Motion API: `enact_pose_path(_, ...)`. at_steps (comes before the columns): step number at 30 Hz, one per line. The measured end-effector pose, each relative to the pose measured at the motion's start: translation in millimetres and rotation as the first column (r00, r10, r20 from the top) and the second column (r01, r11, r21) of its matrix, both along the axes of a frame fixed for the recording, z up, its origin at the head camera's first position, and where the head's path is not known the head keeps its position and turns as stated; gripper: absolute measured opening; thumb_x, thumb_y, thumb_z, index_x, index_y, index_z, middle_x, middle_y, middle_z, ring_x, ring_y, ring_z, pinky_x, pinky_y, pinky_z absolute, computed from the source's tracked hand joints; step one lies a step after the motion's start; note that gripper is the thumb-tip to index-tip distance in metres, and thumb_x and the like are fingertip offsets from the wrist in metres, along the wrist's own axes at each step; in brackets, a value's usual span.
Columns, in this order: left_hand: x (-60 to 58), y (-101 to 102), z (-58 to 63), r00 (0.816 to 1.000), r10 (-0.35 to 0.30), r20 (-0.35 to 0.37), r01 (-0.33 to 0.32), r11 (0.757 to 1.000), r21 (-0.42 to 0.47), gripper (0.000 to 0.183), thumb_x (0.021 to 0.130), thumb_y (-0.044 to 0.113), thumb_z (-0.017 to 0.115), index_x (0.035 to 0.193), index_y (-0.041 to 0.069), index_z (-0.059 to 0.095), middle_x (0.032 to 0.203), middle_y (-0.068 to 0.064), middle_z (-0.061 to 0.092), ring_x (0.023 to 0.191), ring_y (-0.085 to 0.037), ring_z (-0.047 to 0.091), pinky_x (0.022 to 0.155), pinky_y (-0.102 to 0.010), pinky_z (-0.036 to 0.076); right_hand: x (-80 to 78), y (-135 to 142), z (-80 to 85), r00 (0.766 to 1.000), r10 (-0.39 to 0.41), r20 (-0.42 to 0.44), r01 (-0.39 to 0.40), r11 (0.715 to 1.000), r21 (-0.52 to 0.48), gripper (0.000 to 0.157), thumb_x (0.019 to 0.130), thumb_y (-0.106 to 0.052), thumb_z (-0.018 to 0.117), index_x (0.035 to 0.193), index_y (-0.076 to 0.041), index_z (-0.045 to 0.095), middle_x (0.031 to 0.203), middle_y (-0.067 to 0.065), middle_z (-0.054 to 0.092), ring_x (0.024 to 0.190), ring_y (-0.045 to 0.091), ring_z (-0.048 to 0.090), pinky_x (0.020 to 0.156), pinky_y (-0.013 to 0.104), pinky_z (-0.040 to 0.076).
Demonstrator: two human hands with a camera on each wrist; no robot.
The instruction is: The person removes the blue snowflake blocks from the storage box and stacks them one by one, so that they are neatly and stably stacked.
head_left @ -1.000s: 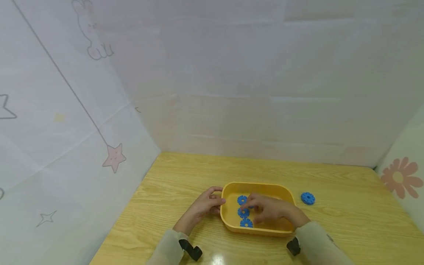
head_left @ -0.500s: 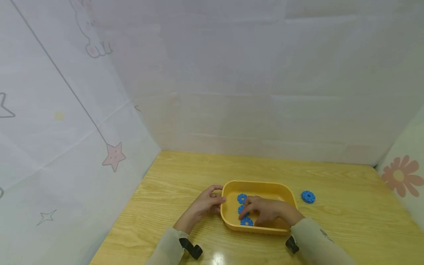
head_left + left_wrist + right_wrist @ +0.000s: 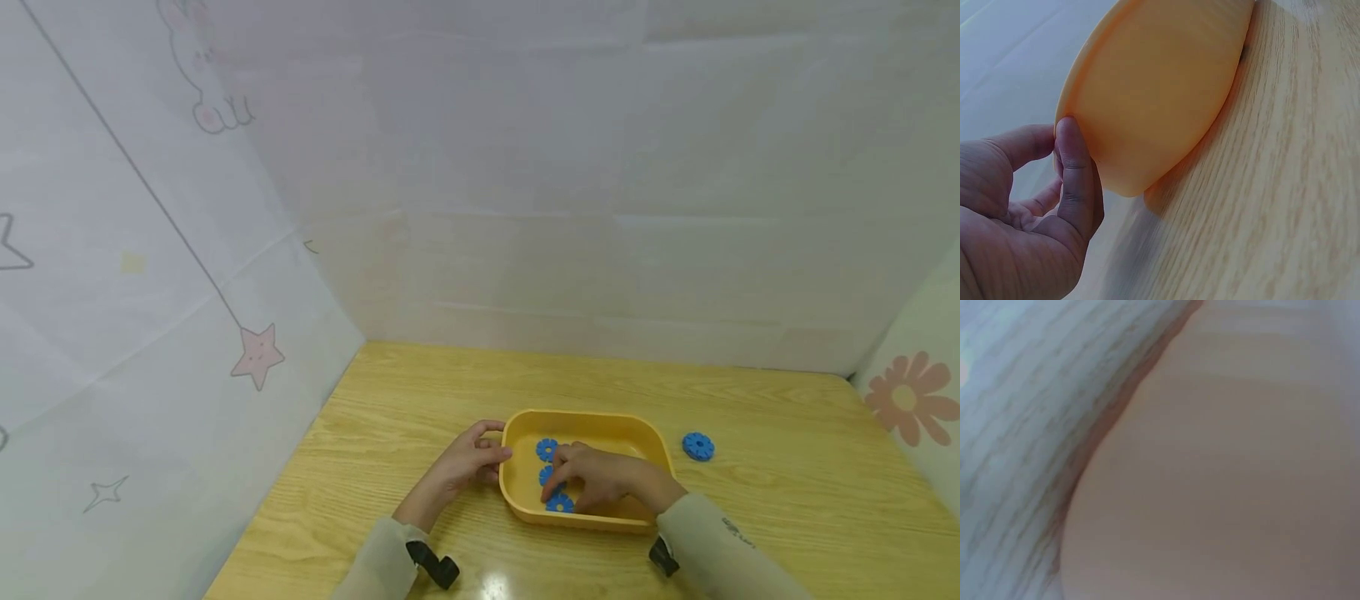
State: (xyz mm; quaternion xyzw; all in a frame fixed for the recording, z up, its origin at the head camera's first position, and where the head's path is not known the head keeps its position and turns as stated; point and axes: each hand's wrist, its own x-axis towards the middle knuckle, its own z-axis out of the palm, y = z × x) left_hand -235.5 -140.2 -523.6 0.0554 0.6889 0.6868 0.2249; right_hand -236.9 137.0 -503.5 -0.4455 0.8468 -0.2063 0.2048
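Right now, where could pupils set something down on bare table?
Bare tabletop lies left of the left hand, behind the yellow tray, and right of the blue wheel shape outside it. Crowded: inside the tray, where the right hand is among blue pieces.

The head view looks forward and down across the desk [image 3: 420,392] from farthest back. Both wrist views face the tray [image 3: 573,522] close up, from outside; all share tray and desk.
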Motion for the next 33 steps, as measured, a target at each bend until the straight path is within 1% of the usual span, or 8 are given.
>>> enact_pose_path(6,0.5,-0.1,-0.7,1.0,0.0,-0.004,0.0,1.0,0.003,0.058,0.095,0.016,0.073,0.144,0.003,0.046,0.092,-0.005,0.064,0.074,-0.012,0.064,0.062,-0.023,0.055,2.0,3.7,-4.3,0.998,0.01,-0.059,-0.011,1.0,-0.017,0.036,0.085,-0.01,0.081,0.113,-0.032,0.074,0.107,-0.013,0.053,0.098,0.005,0.042,0.089,0.027,0.044)
enact_pose_path(11,0.9,0.1,-0.9,1.0,0.004,-0.008,-0.003,1.0,0.002,0.058,0.095,0.016,0.073,0.144,0.003,0.046,0.093,-0.005,0.065,0.074,-0.012,0.064,0.062,-0.024,0.056,6.3,4.3,-3.2,0.998,-0.012,-0.064,0.011,1.0,-0.016,0.028,0.089,-0.015,0.08,0.112,-0.027,0.071,0.11,-0.014,0.054,0.103,0.003,0.047,0.096,0.029,0.047)
enact_pose_path(15,1.2,0.4,-1.4,1.0,0.003,-0.011,-0.003,1.0,0.006,0.056,0.095,0.014,0.072,0.144,0.002,0.046,0.093,-0.006,0.065,0.074,-0.012,0.064,0.062,-0.023,0.056,9.7,3.4,-1.5,0.999,-0.007,-0.051,0.005,0.999,-0.053,0.026,0.089,-0.012,0.079,0.111,-0.02,0.07,0.11,-0.012,0.057,0.098,0.003,0.052,0.092,0.025,0.05)
enact_pose_path(17,1.4,0.4,-1.2,1.0,0.003,-0.013,-0.003,1.0,0.009,0.056,0.095,0.013,0.071,0.144,0.002,0.046,0.093,-0.006,0.065,0.073,-0.012,0.064,0.062,-0.023,0.056,10.5,3.2,-0.7,0.999,-0.01,-0.03,0.008,0.998,-0.065,0.025,0.089,-0.011,0.078,0.111,-0.018,0.068,0.105,-0.011,0.057,0.09,0.003,0.052,0.084,0.023,0.05)
enact_pose_path(22,1.5,0.7,-1.2,1.0,0.009,-0.012,-0.009,1.0,0.008,0.056,0.095,0.013,0.072,0.143,0.003,0.047,0.094,-0.006,0.066,0.073,-0.012,0.064,0.062,-0.023,0.056,10.7,3.9,-2.3,0.998,-0.056,-0.007,0.055,0.998,-0.032,0.025,0.089,-0.014,0.079,0.11,-0.019,0.067,0.093,-0.012,0.054,0.078,0.003,0.047,0.074,0.02,0.045)
enact_pose_path(26,1.0,1.2,-1.4,1.0,0.017,-0.008,-0.017,1.0,0.001,0.055,0.095,0.014,0.072,0.143,0.003,0.047,0.095,-0.006,0.067,0.074,-0.013,0.064,0.062,-0.023,0.056,12.4,6.6,-3.9,0.996,-0.093,-0.019,0.093,0.996,-0.002,0.028,0.089,-0.02,0.08,0.114,-0.019,0.067,0.096,-0.013,0.056,0.081,0.002,0.047,0.076,0.022,0.046)
enact_pose_path(29,0.8,1.5,-1.0,1.0,0.02,-0.005,-0.02,1.0,-0.004,0.055,0.095,0.014,0.072,0.143,0.004,0.047,0.096,-0.006,0.067,0.074,-0.013,0.064,0.062,-0.023,0.056,14.5,8.9,-4.4,0.995,-0.1,-0.02,0.099,0.995,-0.012,0.028,0.09,-0.022,0.079,0.116,-0.019,0.067,0.098,-0.012,0.058,0.082,0.002,0.047,0.075,0.023,0.047)
enact_pose_path(33,1.0,1.1,0.3,1.0,0.019,0.0,-0.019,1.0,-0.007,0.056,0.095,0.015,0.073,0.143,0.005,0.047,0.098,-0.006,0.067,0.076,-0.013,0.065,0.062,-0.024,0.056,15.6,10.5,-4.9,0.996,-0.094,-0.006,0.093,0.995,-0.047,0.028,0.091,-0.021,0.078,0.117,-0.018,0.067,0.095,-0.011,0.057,0.078,0.001,0.047,0.07,0.02,0.046)
